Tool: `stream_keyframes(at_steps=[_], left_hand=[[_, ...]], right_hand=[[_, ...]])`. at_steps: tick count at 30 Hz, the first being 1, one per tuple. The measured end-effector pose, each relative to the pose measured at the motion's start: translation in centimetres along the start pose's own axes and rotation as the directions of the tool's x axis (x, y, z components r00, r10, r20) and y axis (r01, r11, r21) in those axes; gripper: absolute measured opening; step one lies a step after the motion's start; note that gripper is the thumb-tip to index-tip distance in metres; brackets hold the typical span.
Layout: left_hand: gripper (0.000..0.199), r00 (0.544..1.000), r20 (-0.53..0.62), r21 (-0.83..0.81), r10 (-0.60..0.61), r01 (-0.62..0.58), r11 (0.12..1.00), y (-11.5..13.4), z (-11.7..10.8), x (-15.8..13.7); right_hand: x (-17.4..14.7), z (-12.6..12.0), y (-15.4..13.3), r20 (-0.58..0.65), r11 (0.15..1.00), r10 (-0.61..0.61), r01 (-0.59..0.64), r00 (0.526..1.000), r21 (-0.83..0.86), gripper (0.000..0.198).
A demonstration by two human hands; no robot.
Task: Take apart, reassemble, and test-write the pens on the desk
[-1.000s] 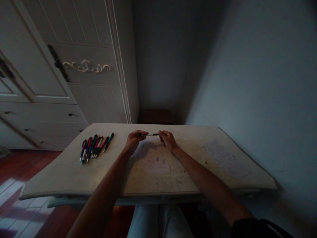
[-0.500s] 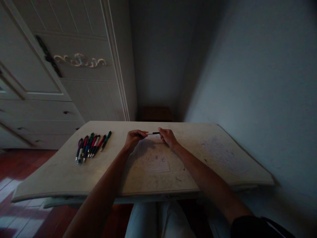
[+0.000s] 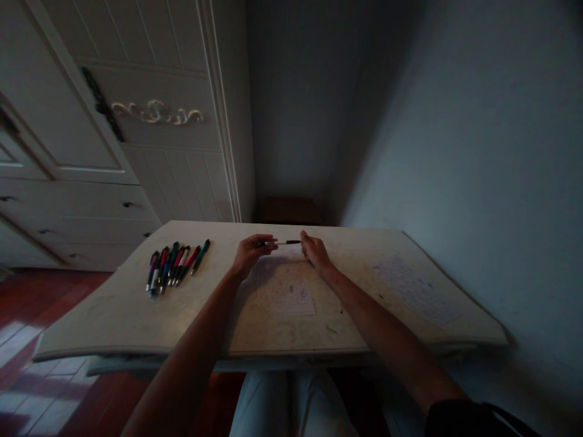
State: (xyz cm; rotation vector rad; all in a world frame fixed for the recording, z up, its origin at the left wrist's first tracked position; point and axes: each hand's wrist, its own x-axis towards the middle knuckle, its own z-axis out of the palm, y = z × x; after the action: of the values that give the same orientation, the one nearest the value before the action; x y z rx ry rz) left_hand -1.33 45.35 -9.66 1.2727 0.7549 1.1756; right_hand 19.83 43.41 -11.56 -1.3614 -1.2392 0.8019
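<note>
Between my two hands a white and black pen [image 3: 288, 243] lies level, just over the far part of the table. My left hand [image 3: 254, 250] is closed on its white end, thumb and fingers pinching it. My right hand [image 3: 315, 250] grips the dark end, with the fingers curled round so the tip is hidden. Under the pen and my wrists is a sheet of paper [image 3: 291, 297] with writing and small drawings on it. Off to the left, several coloured pens [image 3: 175, 267] lie side by side in a loose group.
The pale table [image 3: 195, 328] has its front edge above my legs. Blue handwriting covers another sheet [image 3: 414, 288] at the right, near the wall [image 3: 478, 152]. A white cabinet [image 3: 182, 176] stands behind on the left, and a brown box-like piece [image 3: 291, 210] sits beyond the far edge.
More of the pen shows between my hands, and they are slightly farther apart. My left fingers have loosened and shifted along the white end. The whole view has moved slightly.
</note>
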Motion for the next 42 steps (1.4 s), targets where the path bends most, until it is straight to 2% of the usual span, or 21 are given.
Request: stream_keyframes(at_steps=[3, 6, 11, 17, 22, 33, 39, 42], left_hand=[[0.058, 0.998, 0.000, 0.002, -0.056, 0.056, 0.998, 0.0, 0.1, 0.0], [0.064, 0.998, 0.001, 0.047, -0.057, 0.057, 0.997, -0.1, 0.2, 0.0], [0.058, 0.998, -0.010, 0.160, -0.055, 0.056, 0.985, -0.2, 0.3, 0.0], [0.055, 0.992, -0.021, 0.184, -0.127, 0.129, 0.975, 0.0, 0.4, -0.4], [0.047, 0.981, -0.050, 0.164, -0.189, 0.195, 0.967, 0.3, 0.4, -0.5], [0.048, 0.976, -0.069, 0.145, -0.205, 0.213, 0.966, 0.6, 0.1, -0.7], [0.047, 0.967, -0.037, 0.139, -0.253, 0.255, 0.957, 1.0, -0.1, -0.9], [0.047, 0.961, -0.016, 0.120, -0.276, 0.275, 0.954, 1.2, -0.3, -0.9]], right_hand=[[0.1, -0.2, 0.0, -0.009, 1.000, -0.022, 0.022, 1.000, -0.016, 0.062], [0.1, -0.2, 0.0, -0.023, 0.998, -0.047, 0.047, 0.999, -0.035, 0.062], [0.0, 0.0, -0.3, -0.025, 0.993, -0.110, 0.109, 0.994, -0.054, 0.062], [-0.5, -0.1, -0.9, 0.003, 0.984, -0.161, 0.161, 0.987, -0.079, 0.061], [-1.2, -0.2, -1.8, 0.041, 0.969, -0.210, 0.214, 0.977, -0.127, 0.061], [-2.0, 0.0, -2.3, 0.046, 0.902, -0.332, 0.332, 0.942, -0.277, 0.058], [-2.3, 0.4, -2.5, 0.010, 0.863, -0.385, 0.364, 0.923, -0.351, 0.049], [-2.3, 0.5, -2.6, 0.024, 0.823, -0.439, 0.413, 0.898, -0.391, 0.045]])
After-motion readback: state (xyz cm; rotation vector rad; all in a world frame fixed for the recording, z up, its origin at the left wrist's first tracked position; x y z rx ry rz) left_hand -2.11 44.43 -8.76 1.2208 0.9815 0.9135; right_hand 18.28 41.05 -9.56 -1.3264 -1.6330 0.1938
